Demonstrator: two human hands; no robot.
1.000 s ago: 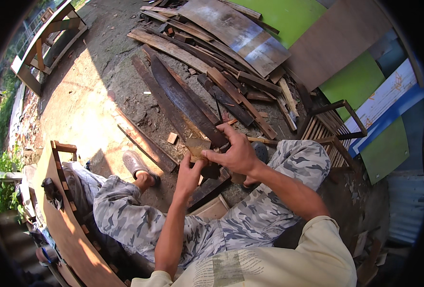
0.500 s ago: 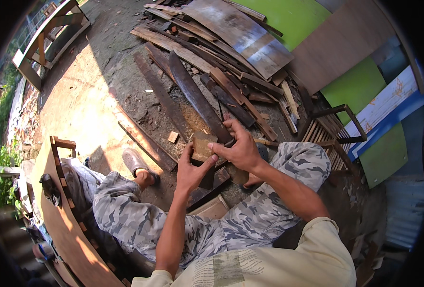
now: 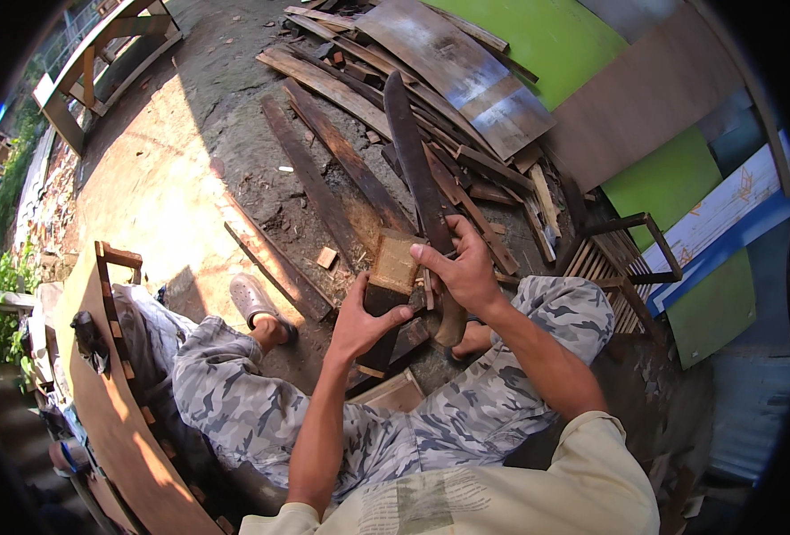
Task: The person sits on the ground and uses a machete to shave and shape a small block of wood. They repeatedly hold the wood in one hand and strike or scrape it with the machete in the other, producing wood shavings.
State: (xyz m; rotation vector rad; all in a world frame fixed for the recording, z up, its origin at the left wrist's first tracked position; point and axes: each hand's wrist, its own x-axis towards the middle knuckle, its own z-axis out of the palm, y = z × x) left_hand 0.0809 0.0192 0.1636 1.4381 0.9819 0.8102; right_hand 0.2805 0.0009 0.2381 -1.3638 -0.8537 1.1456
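Note:
My left hand (image 3: 359, 319) grips a short wooden block (image 3: 395, 264) from its left side, thumb across the lower part. The block's pale cut end faces up, and its sides look dark. In my right hand (image 3: 468, 272) is a machete (image 3: 410, 147), its long dark blade pointing away from me. Its wooden handle (image 3: 449, 323) sticks out below that hand toward my lap. My right thumb rests against the block's upper right edge, so the two hands are close together over the gap between my knees.
Beyond my feet lie dark planks (image 3: 310, 183) and a pile of scrap boards (image 3: 359, 89). A small wood offcut (image 3: 326, 258) is on the ground. A slatted wooden frame (image 3: 622, 259) stands at right, a curved plywood panel (image 3: 123, 410) at left, and a bench (image 3: 101, 67) far left.
The machete's blade has swung to the right and points more straight ahead, with more of its handle showing. The block has tipped and moved slightly right, while my left thumb has slid lower.

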